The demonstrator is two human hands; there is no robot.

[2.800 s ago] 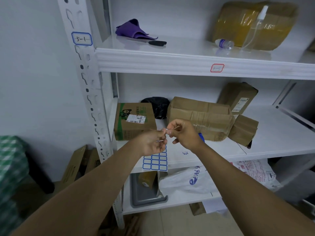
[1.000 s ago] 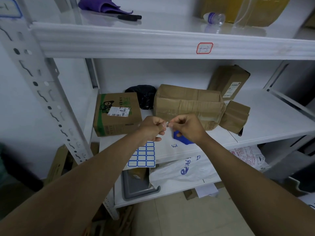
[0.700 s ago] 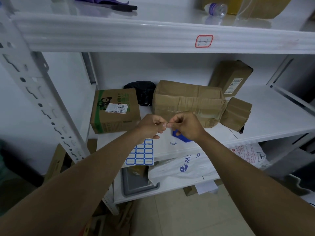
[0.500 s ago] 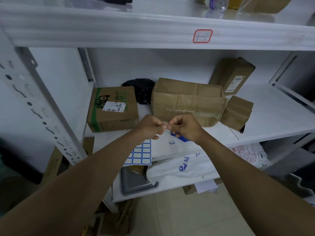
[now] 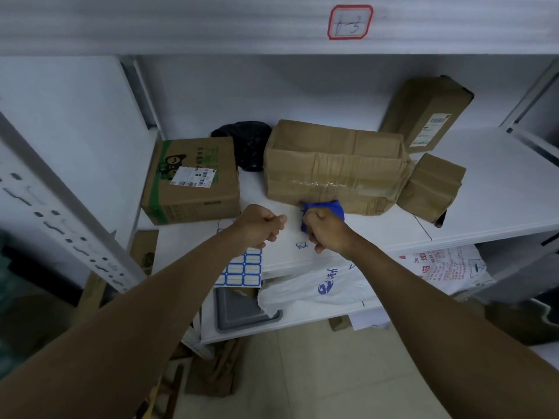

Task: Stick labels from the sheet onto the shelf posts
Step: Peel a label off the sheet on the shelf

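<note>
At the frame's centre the left hand (image 5: 257, 226) is curled shut on the label sheet (image 5: 242, 272), which hangs below it, while the right hand (image 5: 325, 229) is fisted around something blue, perhaps a pen. A red-edged label (image 5: 350, 22) already sits on the shelf beam at the top. The perforated post (image 5: 60, 213) at left shows none here, so that sticking looks still to do.

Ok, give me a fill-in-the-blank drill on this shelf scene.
1. The label sheet hangs from the ___ hand.
2. The right hand grips something ___ in colour.
3. The label on the upper shelf edge has a ___ border.
4. The box with green print lies ___ of the black bag.

Missing words: left; blue; red; left
</note>
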